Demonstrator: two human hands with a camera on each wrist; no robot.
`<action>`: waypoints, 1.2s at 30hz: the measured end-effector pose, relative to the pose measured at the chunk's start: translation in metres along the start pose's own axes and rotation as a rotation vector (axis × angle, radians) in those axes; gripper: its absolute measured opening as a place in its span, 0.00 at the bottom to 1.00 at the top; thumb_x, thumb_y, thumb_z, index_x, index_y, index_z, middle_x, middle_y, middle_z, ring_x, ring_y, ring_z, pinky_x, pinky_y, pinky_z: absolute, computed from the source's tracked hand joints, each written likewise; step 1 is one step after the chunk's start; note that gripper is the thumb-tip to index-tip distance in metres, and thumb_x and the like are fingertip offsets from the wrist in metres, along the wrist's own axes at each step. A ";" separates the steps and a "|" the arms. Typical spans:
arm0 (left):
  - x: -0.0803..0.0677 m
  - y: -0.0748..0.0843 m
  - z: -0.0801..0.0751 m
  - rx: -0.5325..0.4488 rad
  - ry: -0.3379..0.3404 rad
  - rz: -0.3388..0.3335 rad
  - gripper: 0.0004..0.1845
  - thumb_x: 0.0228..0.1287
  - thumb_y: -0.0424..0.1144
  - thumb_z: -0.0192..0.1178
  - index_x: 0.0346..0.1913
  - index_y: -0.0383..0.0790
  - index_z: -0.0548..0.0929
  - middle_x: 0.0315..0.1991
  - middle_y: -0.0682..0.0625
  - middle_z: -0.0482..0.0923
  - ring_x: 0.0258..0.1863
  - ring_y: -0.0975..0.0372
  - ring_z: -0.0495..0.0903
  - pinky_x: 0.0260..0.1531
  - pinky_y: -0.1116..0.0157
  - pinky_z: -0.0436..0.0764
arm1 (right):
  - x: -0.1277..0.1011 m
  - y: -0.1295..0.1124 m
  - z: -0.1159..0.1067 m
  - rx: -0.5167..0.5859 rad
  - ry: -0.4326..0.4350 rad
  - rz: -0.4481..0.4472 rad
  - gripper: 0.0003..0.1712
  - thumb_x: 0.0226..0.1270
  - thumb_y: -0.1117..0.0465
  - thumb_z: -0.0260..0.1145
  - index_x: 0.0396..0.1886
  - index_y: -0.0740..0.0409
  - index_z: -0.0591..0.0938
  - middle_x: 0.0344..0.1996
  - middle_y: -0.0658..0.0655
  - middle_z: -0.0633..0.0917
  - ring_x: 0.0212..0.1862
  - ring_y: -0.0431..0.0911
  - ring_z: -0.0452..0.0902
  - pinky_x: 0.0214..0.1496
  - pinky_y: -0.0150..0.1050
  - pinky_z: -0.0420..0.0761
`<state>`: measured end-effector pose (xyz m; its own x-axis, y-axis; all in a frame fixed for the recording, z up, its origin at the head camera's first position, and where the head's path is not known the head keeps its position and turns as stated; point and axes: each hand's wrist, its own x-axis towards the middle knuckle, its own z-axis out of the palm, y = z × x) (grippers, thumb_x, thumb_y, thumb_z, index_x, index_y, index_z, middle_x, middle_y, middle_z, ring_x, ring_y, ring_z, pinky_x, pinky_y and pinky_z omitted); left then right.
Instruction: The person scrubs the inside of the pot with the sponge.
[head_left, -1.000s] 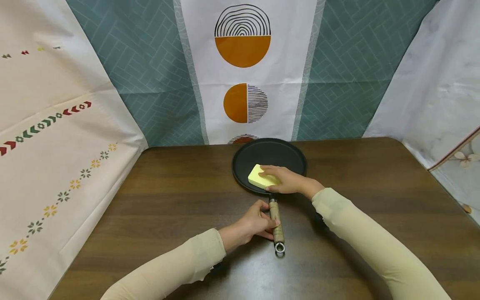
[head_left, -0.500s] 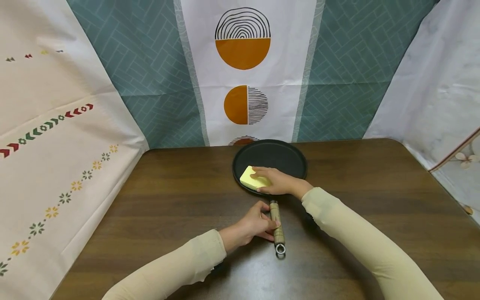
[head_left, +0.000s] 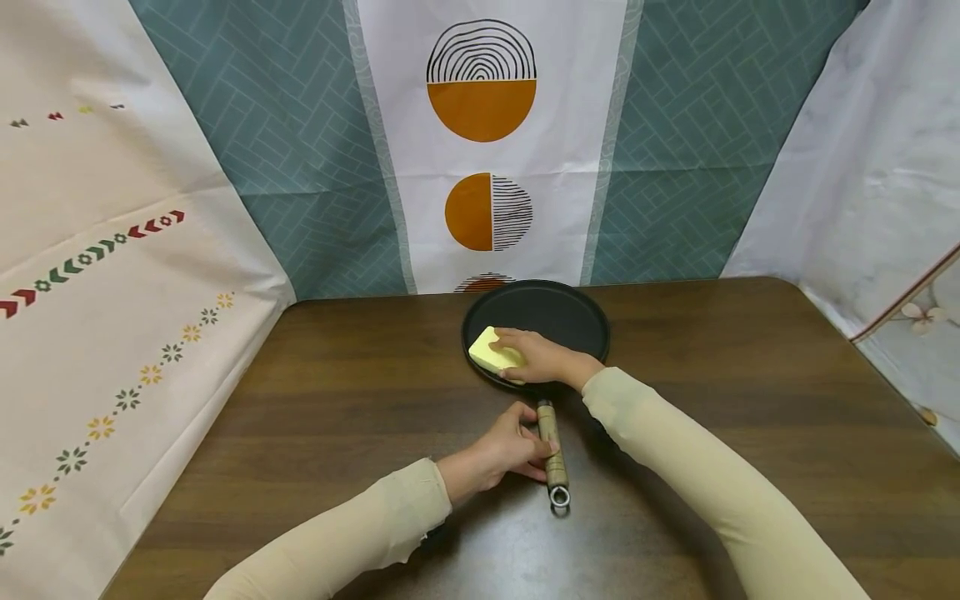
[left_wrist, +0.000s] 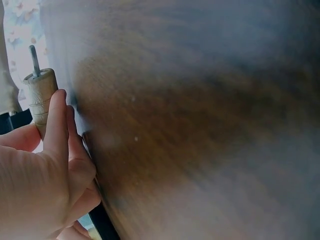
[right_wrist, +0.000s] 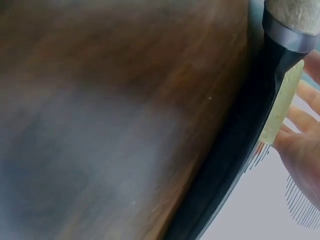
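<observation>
Under the right hand (head_left: 546,360), a yellow sponge (head_left: 487,353) lies in the pan (head_left: 551,310).

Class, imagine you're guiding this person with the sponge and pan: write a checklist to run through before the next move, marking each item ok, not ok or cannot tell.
1. Left hand grips the handle: ok.
2. Right hand holds the sponge: ok.
3. Sponge lies within the rim of the pan: ok.
4. Pan sits on the table: ok.
5. Whole pan interior in view: not ok; sponge and right hand cover part.
6. Surface beneath sponge clean: cannot tell; hidden.
</observation>
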<state>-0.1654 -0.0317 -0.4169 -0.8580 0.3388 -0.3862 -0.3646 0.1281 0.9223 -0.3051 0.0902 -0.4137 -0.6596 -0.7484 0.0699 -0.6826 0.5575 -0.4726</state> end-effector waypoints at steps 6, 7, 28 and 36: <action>-0.001 0.000 0.000 0.001 0.000 -0.002 0.25 0.59 0.22 0.62 0.54 0.33 0.61 0.32 0.39 0.77 0.22 0.58 0.81 0.27 0.57 0.87 | 0.007 -0.001 -0.001 0.001 -0.015 0.019 0.29 0.67 0.59 0.66 0.65 0.65 0.71 0.71 0.68 0.59 0.72 0.60 0.54 0.73 0.53 0.58; -0.001 0.000 0.000 0.001 0.000 -0.003 0.25 0.59 0.22 0.62 0.54 0.33 0.61 0.32 0.39 0.78 0.22 0.58 0.81 0.27 0.57 0.87 | 0.008 -0.001 -0.002 -0.002 -0.017 0.020 0.29 0.67 0.59 0.66 0.65 0.65 0.71 0.71 0.68 0.59 0.72 0.60 0.54 0.73 0.53 0.58; -0.003 -0.001 0.002 -0.015 0.005 0.009 0.24 0.60 0.22 0.61 0.54 0.33 0.61 0.30 0.40 0.77 0.20 0.59 0.79 0.26 0.57 0.87 | 0.030 0.012 -0.006 -0.020 -0.015 0.046 0.31 0.67 0.56 0.65 0.65 0.64 0.71 0.72 0.67 0.59 0.72 0.60 0.53 0.74 0.52 0.56; -0.006 -0.001 0.003 -0.002 0.014 0.008 0.24 0.60 0.22 0.62 0.54 0.34 0.61 0.31 0.40 0.77 0.21 0.59 0.79 0.26 0.58 0.87 | 0.041 0.020 -0.006 -0.017 -0.010 0.082 0.31 0.68 0.55 0.65 0.67 0.63 0.70 0.72 0.66 0.58 0.72 0.60 0.53 0.74 0.53 0.56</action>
<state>-0.1591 -0.0308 -0.4151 -0.8660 0.3267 -0.3786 -0.3582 0.1230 0.9255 -0.3476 0.0734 -0.4152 -0.7103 -0.7035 0.0233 -0.6318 0.6226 -0.4616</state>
